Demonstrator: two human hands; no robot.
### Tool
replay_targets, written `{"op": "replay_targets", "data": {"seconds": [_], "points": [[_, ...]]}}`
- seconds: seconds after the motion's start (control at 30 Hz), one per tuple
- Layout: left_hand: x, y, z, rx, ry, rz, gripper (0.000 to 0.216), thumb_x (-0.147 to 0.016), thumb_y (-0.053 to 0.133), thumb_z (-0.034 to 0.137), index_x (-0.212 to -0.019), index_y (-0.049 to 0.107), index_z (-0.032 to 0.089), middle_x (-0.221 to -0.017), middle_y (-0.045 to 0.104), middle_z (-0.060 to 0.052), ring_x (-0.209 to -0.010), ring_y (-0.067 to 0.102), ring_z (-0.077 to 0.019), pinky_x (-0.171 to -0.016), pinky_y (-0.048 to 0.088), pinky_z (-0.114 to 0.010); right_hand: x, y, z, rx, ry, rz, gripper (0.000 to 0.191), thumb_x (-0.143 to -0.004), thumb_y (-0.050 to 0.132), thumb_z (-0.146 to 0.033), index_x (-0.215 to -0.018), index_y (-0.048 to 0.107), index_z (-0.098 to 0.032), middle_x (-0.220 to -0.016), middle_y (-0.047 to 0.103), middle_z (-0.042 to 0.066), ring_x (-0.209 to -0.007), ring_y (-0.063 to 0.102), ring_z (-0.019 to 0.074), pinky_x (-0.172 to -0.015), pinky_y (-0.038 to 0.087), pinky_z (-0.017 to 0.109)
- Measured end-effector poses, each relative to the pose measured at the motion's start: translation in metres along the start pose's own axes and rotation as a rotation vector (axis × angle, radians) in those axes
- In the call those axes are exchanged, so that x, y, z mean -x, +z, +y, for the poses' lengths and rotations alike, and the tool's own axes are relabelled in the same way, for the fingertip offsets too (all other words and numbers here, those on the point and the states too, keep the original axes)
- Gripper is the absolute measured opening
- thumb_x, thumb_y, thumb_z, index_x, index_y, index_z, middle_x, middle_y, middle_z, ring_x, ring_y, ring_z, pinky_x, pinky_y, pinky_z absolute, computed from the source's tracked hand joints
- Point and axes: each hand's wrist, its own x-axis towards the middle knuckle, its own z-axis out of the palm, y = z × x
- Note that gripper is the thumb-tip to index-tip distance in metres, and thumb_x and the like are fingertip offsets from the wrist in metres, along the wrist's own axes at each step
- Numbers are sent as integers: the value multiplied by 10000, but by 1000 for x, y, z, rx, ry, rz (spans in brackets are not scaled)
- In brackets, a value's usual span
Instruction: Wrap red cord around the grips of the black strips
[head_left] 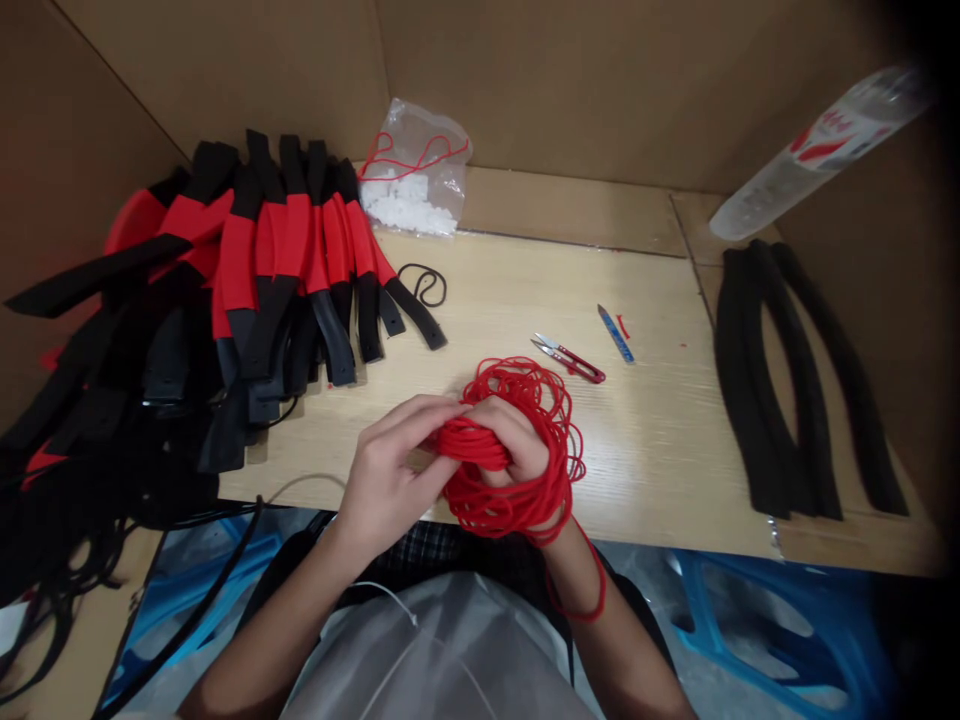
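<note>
A tangled bundle of red cord (517, 505) is gathered around my right hand (517, 435), and several of its loops hang over the wrist. The fingers of that hand are closed round a tighter coil of the same cord. From the left side, my left hand (397, 460) pinches the end of this coil between thumb and fingers. One loose loop trails down along my right forearm. Just beyond the bundle lie thread snips (577, 363) with red handles, and a small blue pointed tool (616, 334) rests to their right.
Black and red curved strips (281, 235) are piled at the left. A clear plastic bag (416, 185) with white pieces stands at the back. On the right are black curved strips (757, 400) and a plastic bottle (810, 155). Cardboard walls (600, 90) enclose the wooden table (645, 450).
</note>
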Motion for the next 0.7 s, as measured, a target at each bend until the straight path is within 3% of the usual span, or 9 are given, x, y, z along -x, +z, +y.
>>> {"op": "replay_targets", "data": {"seconds": [0.17, 0.33, 0.5, 0.63, 0.7], "points": [[0, 2, 0, 37, -152, 90, 198, -762, 594, 59, -853, 743, 152, -877, 757, -31, -751, 695, -125, -622, 555, -182, -3, 2, 6, 2, 11, 27, 285, -967, 558, -330, -1214, 596, -192, -1256, 594, 99, -1044, 622, 209, -880, 542, 410], [-9, -5, -1, 74, -216, 168, 146, -744, 656, 108, -798, 778, 168, -712, 739, 11, -608, 655, -102, -558, 515, -171, -7, 5, 9, -18, -36, 54, 341, -911, 628, -355, -1226, 611, -226, -1209, 639, 85, -1086, 621, 235, -951, 524, 417], [-23, -22, -1, 163, -336, 295, 65, -689, 726, 155, -702, 787, 176, -554, 686, 25, -488, 575, -88, -458, 443, -164, -6, -2, 10, -257, -8, 163, 518, -851, 702, -292, -1346, 547, -272, -1285, 626, 82, -1026, 664, 215, -889, 579, 377], [-33, -32, -5, 408, -383, 361, 105, -634, 731, 108, -691, 783, 180, -573, 695, 12, -493, 590, -100, -464, 465, -174, -3, -15, 8, -353, -35, 111, 493, -907, 624, -196, -1367, 539, -352, -1477, 485, 35, -1310, 515, 221, -993, 541, 374], [-37, -36, -8, 522, -363, 386, 77, -623, 733, 123, -653, 769, 184, -584, 699, 5, -499, 597, -101, -476, 484, -178, -3, -21, 5, -310, -62, 109, 517, -906, 615, -176, -1380, 528, -361, -1512, 448, 25, -1347, 480, 222, -1026, 520, 389]]}}
